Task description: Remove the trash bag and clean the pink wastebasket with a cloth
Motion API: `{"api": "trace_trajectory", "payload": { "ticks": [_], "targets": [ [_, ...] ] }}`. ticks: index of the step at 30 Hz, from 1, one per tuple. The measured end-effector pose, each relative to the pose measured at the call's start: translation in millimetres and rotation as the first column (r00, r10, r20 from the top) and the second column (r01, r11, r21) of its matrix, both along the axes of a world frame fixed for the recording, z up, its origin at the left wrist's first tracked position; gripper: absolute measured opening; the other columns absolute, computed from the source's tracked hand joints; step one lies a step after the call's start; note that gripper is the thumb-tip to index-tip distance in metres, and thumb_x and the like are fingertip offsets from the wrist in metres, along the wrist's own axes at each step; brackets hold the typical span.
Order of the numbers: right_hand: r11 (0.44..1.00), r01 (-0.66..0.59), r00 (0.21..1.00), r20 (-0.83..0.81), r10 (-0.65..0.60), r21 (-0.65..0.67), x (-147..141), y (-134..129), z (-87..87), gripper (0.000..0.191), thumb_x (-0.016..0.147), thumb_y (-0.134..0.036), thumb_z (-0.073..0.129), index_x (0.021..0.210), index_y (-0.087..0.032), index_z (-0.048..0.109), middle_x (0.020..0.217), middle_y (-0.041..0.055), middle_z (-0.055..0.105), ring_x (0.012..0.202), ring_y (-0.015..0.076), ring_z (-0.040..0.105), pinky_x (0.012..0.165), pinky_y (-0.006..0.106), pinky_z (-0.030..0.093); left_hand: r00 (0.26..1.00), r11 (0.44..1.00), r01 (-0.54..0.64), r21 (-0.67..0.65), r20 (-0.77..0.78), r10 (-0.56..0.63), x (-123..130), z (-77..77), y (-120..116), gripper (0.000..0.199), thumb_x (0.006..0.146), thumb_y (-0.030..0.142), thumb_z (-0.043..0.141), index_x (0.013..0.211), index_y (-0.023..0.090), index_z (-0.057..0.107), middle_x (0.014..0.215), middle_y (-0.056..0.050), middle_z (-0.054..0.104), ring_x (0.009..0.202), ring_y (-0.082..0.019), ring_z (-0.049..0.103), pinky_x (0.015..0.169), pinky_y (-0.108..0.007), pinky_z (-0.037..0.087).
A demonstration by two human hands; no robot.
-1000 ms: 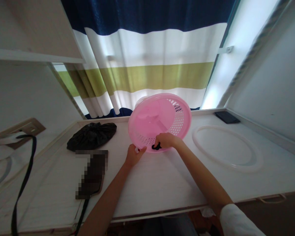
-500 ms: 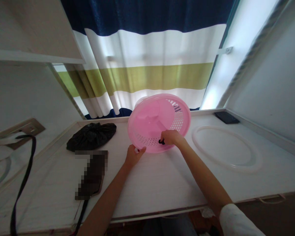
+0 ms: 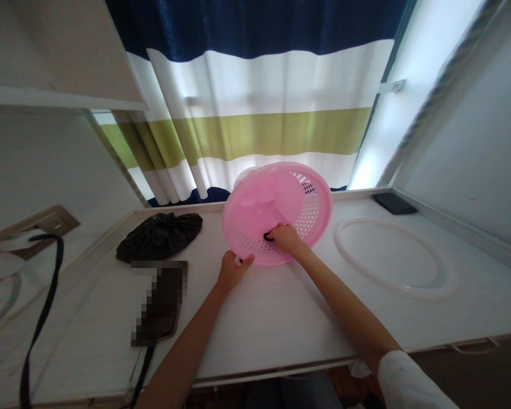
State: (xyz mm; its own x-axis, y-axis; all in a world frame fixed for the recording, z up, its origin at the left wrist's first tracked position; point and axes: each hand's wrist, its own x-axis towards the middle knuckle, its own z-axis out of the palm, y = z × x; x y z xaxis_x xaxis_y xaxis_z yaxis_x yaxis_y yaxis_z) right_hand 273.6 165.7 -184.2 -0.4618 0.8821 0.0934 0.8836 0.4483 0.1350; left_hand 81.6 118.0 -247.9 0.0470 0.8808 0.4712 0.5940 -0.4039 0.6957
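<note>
A pink plastic basket (image 3: 259, 196) with perforated sides stands tilted on the white tabletop, its mouth facing me. My left hand (image 3: 234, 270) grips the near rim at the lower left, thumb over the edge. Inside the mouth, close to the lower perforated wall, my right hand (image 3: 285, 237) is closed on a small black loop (image 3: 268, 236). What exactly the loop is, and whether it touches the basket wall, I cannot make out. Fingers of both hands are partly hidden.
On the left lie a black plastic bag (image 3: 159, 236) and a blurred-out phone (image 3: 164, 307) with a dark strap. A pale ring (image 3: 394, 289) lies flat on the right; a dark flat object (image 3: 394, 203) sits behind it. Striped curtains (image 3: 264, 130) hang at the back.
My right hand has moved a little left and up inside the basket, carrying the black loop with it. My left hand and the basket have stayed nearly still.
</note>
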Motion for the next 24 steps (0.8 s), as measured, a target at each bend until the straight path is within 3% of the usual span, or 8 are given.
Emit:
{"api": "trace_trajectory", "payload": {
  "ticks": [9, 16, 21, 24],
  "targets": [
    [0.983, 0.032, 0.999, 0.044, -0.024, -0.183, 2, -13, 27.4, 0.031, 0.078, -0.028, 0.041, 0.103, -0.025, 0.060, 0.096, 0.0098, 0.062, 0.088, 0.0225, 0.056, 0.067, 0.031, 0.042, 0.999, 1.000, 0.007, -0.012, 0.036, -0.007, 1, 0.2, -1, 0.027, 0.068, 0.040, 0.056, 0.074, 0.013, 0.059, 0.069, -0.004, 0.062, 0.062, -0.014, 0.056, 0.061, -0.026, 0.045],
    [0.948, 0.013, 0.992, 0.125, 0.029, -0.319, 1, -27, 44.4, 0.031, 0.073, -0.026, 0.047, 0.100, -0.021, 0.062, 0.097, 0.0125, 0.062, 0.086, 0.0249, 0.058, 0.062, 0.031, 0.044, 1.000, 1.000, -0.003, -0.026, 0.023, 0.003, 1, 0.3, -1, 0.028, 0.068, 0.040, 0.056, 0.072, 0.013, 0.059, 0.071, -0.005, 0.063, 0.068, -0.016, 0.058, 0.065, -0.028, 0.046],
    [0.895, 0.001, 0.988, 0.136, 0.067, -0.447, 9, -33, 55.8, 0.031, 0.070, -0.028, 0.051, 0.097, -0.020, 0.063, 0.096, 0.0116, 0.063, 0.083, 0.0229, 0.059, 0.060, 0.028, 0.043, 0.999, 0.999, 0.015, -0.038, 0.039, -0.014, 0, -1.4, 0, 0.029, 0.069, 0.039, 0.056, 0.079, 0.013, 0.060, 0.077, -0.007, 0.063, 0.073, -0.017, 0.058, 0.069, -0.029, 0.046],
    [0.898, 0.033, 0.993, 0.115, 0.019, -0.439, 17, -32, 59.5, 0.030, 0.071, -0.027, 0.050, 0.097, -0.022, 0.063, 0.096, 0.0096, 0.063, 0.083, 0.0226, 0.058, 0.060, 0.028, 0.042, 0.998, 0.999, 0.021, -0.049, 0.066, -0.018, 0, -1.6, -1, 0.028, 0.068, 0.039, 0.057, 0.078, 0.013, 0.060, 0.078, -0.007, 0.063, 0.074, -0.017, 0.058, 0.069, -0.029, 0.046]
  ]
}}
